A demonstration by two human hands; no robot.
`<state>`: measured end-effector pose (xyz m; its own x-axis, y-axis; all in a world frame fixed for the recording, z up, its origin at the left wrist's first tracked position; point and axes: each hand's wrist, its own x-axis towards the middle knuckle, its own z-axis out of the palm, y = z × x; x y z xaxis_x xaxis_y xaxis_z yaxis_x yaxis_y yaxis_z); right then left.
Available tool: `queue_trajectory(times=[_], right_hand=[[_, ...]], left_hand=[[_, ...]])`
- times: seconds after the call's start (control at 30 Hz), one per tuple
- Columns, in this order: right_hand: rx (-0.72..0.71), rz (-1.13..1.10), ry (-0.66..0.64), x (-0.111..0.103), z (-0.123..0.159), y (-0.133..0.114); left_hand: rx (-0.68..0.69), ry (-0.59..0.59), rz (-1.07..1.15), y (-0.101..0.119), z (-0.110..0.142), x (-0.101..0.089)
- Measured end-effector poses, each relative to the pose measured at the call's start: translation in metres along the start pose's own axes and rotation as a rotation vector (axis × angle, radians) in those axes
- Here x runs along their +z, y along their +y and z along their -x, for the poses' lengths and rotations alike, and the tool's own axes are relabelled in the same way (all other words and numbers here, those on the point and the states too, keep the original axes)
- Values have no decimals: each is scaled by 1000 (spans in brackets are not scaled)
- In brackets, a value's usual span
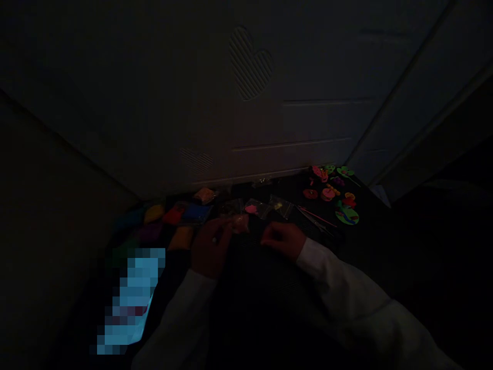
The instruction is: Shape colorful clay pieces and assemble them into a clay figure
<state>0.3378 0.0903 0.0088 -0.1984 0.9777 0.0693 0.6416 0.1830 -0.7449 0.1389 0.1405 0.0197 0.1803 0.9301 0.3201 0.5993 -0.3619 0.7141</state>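
Note:
The light is very dim. My left hand (210, 249) is closed, thumb and fingertips together, and dark shadow hides what they hold, if anything. Right at its fingertips is a pinkish packet (241, 224); whether the hand grips it I cannot tell. My right hand (285, 239) is curled with thumb and forefinger pinched, a little above the dark tabletop; anything between them is too small to make out. Beyond the hands are a clear zip bag with a pink piece (251, 209) and another zip bag with a pale yellow piece (279, 206).
On the left lie an orange packet (181, 238), a blue packet (195, 212) and a lit, pixelated screen (134, 298). Right of the bags are scissors (314, 220) and a pink stick (319, 216). Colourful small models (328, 193) and a green disc (347, 213) stand near the wall (250, 123).

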Motion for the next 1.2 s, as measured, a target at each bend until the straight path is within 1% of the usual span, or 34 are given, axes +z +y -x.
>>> queue_trajectory(times=[0.07,0.13,0.23,0.37,0.47,0.57,0.63,0.73,0.83,1.0,1.2], right_hand=[[21,-71,66,-7,-8,-6],[20,-135,114,-12,-18,-14],[19,-209,176,-14,-32,-23],[52,-254,252,-6,-33,-21],[60,-267,272,-1,-27,-14],[56,-279,293,-2,-23,-12],[47,-285,295,-4,-22,-12],[34,-282,296,-6,-22,-15],[32,-268,319,-6,-21,-18],[18,-256,362,-5,-21,-18],[-53,-243,305,-7,-19,-18]], left_hand=[[-87,-13,122,6,0,-2],[-206,-37,278,11,-1,-5],[-331,-66,444,14,-2,-6],[-394,-108,530,9,1,1],[-435,-179,615,4,5,8],[-475,-223,703,6,5,10],[-530,-221,791,11,4,8],[-627,-176,932,19,1,4],[-658,-140,1022,21,0,3],[-664,-148,1086,17,2,5],[-670,-158,1101,17,3,6]])
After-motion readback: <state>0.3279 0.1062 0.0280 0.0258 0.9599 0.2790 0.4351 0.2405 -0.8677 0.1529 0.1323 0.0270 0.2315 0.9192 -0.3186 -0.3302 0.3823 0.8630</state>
